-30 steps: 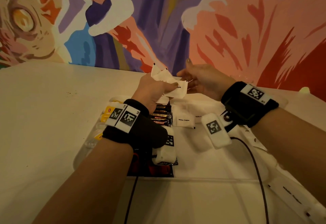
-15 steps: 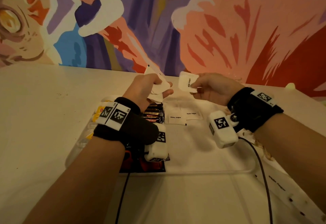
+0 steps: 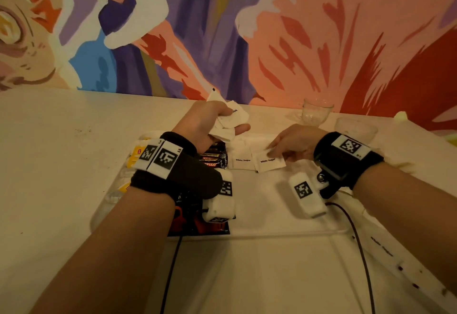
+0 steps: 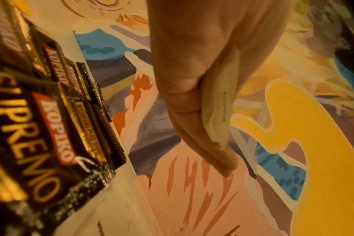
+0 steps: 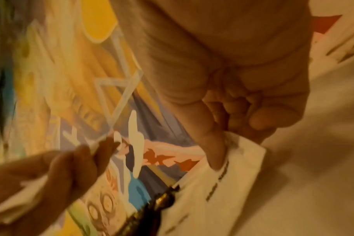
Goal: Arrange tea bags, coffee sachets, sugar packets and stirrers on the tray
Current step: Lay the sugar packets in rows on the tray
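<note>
Left hand [image 3: 207,125] grips our spare sugar packets [image 3: 228,122]; right hand [image 3: 294,144] presses one [image 3: 269,161] onto the tray [image 3: 272,214]. Coffee sachets [image 3: 214,159] are placed, we think; stirrers remain.

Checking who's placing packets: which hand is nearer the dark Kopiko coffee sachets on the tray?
Left. The left hand, holding white sugar packets, hovers directly over the Kopiko coffee sachets; the right hand is off to their right, fingers on a sugar packet.
</note>
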`<state>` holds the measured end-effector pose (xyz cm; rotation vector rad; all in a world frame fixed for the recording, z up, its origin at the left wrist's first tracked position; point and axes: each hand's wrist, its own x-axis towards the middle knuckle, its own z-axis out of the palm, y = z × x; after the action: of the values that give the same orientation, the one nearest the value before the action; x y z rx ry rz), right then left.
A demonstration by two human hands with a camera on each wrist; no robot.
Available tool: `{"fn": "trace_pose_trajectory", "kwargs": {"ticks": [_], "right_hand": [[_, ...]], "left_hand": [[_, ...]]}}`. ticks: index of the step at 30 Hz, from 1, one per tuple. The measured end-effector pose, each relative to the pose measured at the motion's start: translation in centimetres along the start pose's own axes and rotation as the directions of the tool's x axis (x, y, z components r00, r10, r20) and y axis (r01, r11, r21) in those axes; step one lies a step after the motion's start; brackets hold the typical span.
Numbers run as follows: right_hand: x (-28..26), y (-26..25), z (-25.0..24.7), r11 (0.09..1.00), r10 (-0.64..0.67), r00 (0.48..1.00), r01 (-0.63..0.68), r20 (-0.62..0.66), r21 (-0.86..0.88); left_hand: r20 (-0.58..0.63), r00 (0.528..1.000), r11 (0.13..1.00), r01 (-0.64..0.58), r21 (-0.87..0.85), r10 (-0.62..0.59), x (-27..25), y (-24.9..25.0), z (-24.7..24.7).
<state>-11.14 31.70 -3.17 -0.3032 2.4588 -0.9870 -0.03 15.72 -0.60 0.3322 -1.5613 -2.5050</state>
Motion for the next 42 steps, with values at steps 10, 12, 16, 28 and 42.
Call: {"fn": "trace_pose_trajectory", "kwargs": {"ticks": [10,12,16,28,42], "right_hand": [[-2.2,-3.0,-0.9,0.928,-0.251,0.966,0.259,-0.062,0.269],[-3.2,-3.7,-0.8,0.873,-0.336,0.941,0.326,-0.037,0.363],[-4.3,-4.1,-0.5,0.807,-0.396,0.915,0.388,-0.08,0.445],[-5.3,-3.3,0.7,0.544,-0.443,0.857,0.491,-0.265,0.68],[-2.9,-0.7,1.9,0.969,-0.206,0.976,0.213,-0.071,0.123]], "left_hand": [[-0.028,0.996,0.971,-0.075,0.227,0.083,-0.1,-0.6,-0.1],[-0.01,0.994,0.952,-0.1,0.29,0.108,-0.2,-0.8,0.2],[-0.013,0.99,0.941,-0.127,0.312,0.138,-0.6,-0.7,1.2],[0.052,0.985,0.908,-0.172,0.382,0.165,-1.1,-0.4,1.5],[-0.051,0.995,0.992,-0.081,0.101,0.087,-2.1,0.9,-0.6]]}}
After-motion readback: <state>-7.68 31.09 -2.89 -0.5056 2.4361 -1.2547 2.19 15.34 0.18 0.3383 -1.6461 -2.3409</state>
